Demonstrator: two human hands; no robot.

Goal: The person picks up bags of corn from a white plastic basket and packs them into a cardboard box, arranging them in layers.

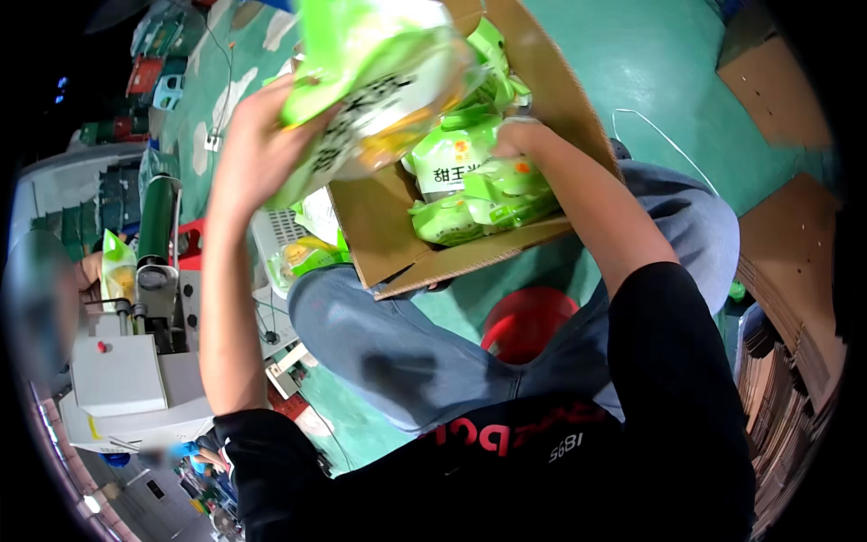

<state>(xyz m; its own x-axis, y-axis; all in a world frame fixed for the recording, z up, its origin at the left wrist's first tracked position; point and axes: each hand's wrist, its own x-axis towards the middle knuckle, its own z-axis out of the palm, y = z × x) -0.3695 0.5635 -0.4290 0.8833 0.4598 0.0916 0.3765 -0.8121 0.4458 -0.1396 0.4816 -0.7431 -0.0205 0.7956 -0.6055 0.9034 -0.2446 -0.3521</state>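
Clearly, the person's left hand (262, 149) is closed on a plump green-and-white bag (397, 86), which it holds up in the air over the left side of the open cardboard box (370, 217). The right hand (522, 138) is well apart from the left one; it reaches inside the box and lies against the packed bags (447, 163), but I cannot tell if its fingers grip one of them or only rest there. From where I stand, the lifted bag seems to have some weight and to be soft, with a smooth, shiny film that is probably a little slippery. I would judge that it is not very fragile, yet a hard pinch or a sharp corner could damage the film. The green side edge, where the left hand holds, looks a reasonable place to take hold; a second hand below the full part would make it safer. Several things are difficult to see: the lifted bag is blurred, its top is cut off, and it covers the far left part of the box. Some left fingers are hidden by this bag, and the right fingertips do not show well among the green packaging. How deep the packed bags lie, I cannot see.
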